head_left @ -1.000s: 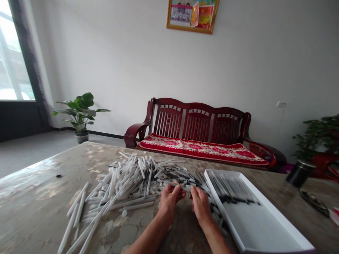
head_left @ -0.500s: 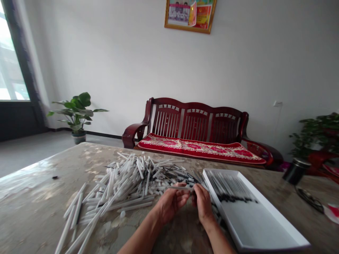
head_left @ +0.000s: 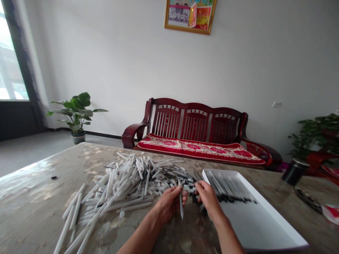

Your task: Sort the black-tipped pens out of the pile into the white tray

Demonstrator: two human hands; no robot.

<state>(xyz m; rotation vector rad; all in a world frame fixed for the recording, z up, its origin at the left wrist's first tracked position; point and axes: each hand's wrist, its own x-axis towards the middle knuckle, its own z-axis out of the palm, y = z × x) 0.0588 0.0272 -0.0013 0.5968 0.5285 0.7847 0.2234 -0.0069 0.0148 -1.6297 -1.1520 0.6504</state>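
Words on the framed poster (head_left: pixel 190 16) are too small to read, and no brand or label can be read on anything else. The poster has a group photo and a red part, and it hangs on the wall far behind the white tray (head_left: pixel 254 225).

Left of the white tray, a big messy pile of white sticks (head_left: pixel 124 180) lies on the bench (head_left: pixel 34 183). The sticks are thin and smooth and cross over each other every which way. Small white bits and thin black rods are mixed in at the end of the pile nearest the tray. Inside the tray, thin dark sticks (head_left: pixel 227 185) lie side by side in a neat row, near its far end.

The left hand (head_left: pixel 169 204) is just left of the tray and holds one thin white stick (head_left: pixel 181 203) in its fingers. That stick hangs down with its sharp tip low. The right hand (head_left: pixel 209 199) is closer to the tray, with its fingers pinched narrow at the edge of the pile. I cannot tell if it holds anything.

Past the tray's right side stands a black jar (head_left: pixel 295 172).
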